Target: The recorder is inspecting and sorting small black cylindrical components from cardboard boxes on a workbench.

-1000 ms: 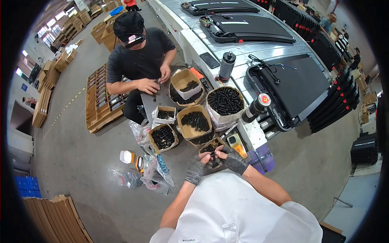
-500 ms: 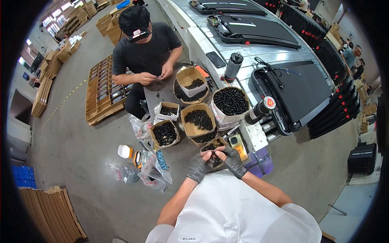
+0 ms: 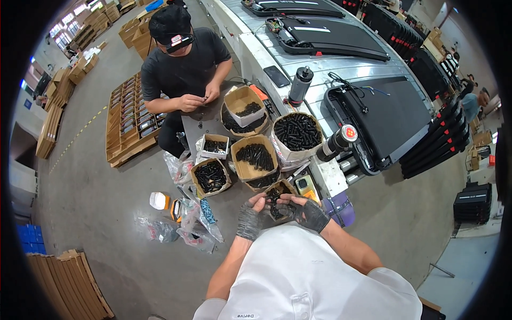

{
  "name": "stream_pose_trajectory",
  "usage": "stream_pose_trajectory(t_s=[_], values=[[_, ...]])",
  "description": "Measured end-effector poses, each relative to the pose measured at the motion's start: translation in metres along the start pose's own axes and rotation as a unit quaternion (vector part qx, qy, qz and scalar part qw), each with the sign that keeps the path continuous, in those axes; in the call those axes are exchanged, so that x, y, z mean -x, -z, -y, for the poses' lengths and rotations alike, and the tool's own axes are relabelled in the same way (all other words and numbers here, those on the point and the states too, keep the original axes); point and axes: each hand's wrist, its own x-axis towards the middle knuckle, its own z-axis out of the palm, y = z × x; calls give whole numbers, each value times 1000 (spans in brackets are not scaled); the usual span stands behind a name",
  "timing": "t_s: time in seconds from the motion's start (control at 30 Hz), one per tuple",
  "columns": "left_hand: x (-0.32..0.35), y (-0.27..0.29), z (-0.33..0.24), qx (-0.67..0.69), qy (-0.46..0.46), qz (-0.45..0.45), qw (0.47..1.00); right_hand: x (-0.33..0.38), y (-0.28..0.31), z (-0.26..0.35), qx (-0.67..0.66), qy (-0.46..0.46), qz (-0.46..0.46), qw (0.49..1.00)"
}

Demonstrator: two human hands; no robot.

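My left hand and my right hand, both in dark grey gloves, meet fingertip to fingertip over a small open cardboard box of small black parts. Their fingers are closed on a small black part held between them, just above the box. Beyond it stand more open boxes of the same black parts, a larger one and a smaller one. A white-lined round tub full of black parts stands further right.
A co-worker in black sits opposite, handling a small piece. A dark bottle, a phone and black treadmill decks lie on the line at right. Plastic bags lie on the floor at left, behind them a wooden pallet.
My hands stay together over the small box, fingers shifting slightly. The view has tilted a little. The co-worker keeps both hands together.
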Motion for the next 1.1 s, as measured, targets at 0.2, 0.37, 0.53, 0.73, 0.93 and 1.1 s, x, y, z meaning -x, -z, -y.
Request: stream_pose_trajectory(t_s=[0.2, 0.37, 0.53, 0.73, 0.93, 1.1], values=[[1, 1, 7, -18, -13, 6, 1000, 6, 2, 1, 92, 22, 53, 994], [2, -2, 7, -40, -5, 19, 999, 7, 7, 5, 108, 31, 19, 993], [1, -3, 10, -71, -33, 18, 997, 11, 2, 6, 113, 39, 26, 992], [3, -10, 3, -67, -17, 23, 997, 10, 6, 7, 100, 54, 55, 992], [0, -6, 7, -64, -28, 22, 997, 4, 11, 4, 114, 53, 16, 992], [2, -12, 2, -56, -7, 16, 998, 7, 7, 6, 129, 55, 5, 990]])
